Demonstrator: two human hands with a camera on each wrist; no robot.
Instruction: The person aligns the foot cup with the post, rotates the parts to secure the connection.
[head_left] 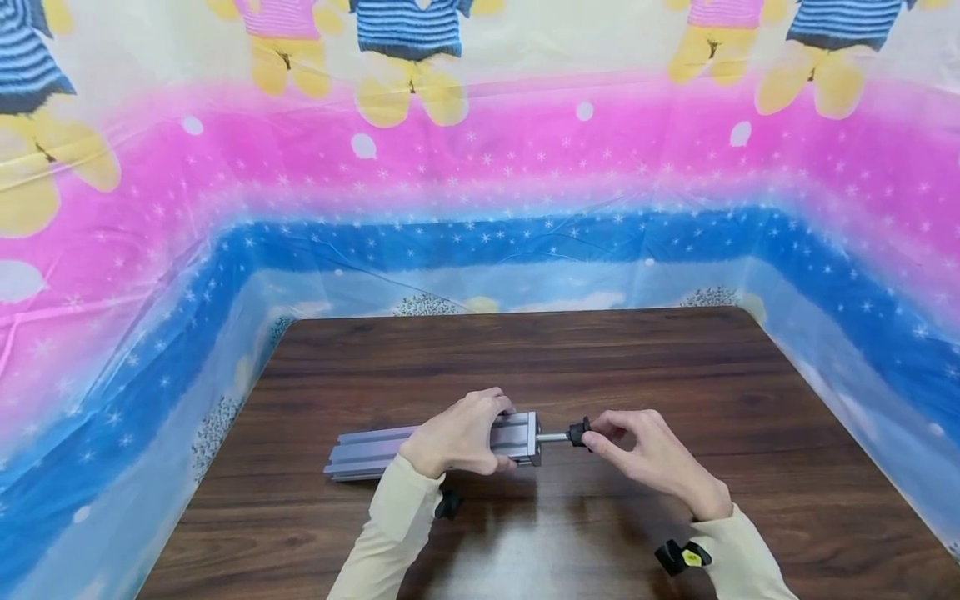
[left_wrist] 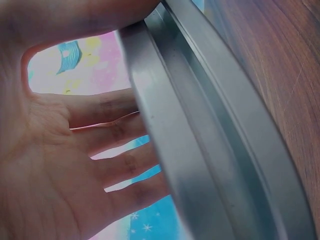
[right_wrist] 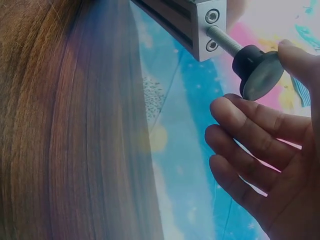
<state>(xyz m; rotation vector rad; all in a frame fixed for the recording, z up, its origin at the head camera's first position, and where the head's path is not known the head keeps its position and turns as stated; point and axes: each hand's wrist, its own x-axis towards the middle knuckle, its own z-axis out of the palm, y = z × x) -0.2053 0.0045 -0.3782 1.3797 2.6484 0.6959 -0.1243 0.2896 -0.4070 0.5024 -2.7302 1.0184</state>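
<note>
A silver aluminium profile (head_left: 367, 454) with lengthwise grooves lies across the table, slightly tilted. My left hand (head_left: 461, 437) grips it from above near its right end, thumb on the near side and fingers on the far side. A metal end plate (right_wrist: 202, 32) with two socket-head screws caps that end. From the plate sticks out a threaded rod (right_wrist: 225, 41) carrying a black levelling foot (right_wrist: 257, 72) with a round, flat base. My right hand (head_left: 652, 454) holds the foot's rim between thumb and index finger, its other fingers loosely bent below.
The dark wooden table (head_left: 360, 350) has rounded back corners. A printed cloth curtain (head_left: 480, 242) hangs behind and along both sides of it. Black straps with small devices (head_left: 682, 557) sit at both wrists, over pale sleeves (head_left: 393, 525).
</note>
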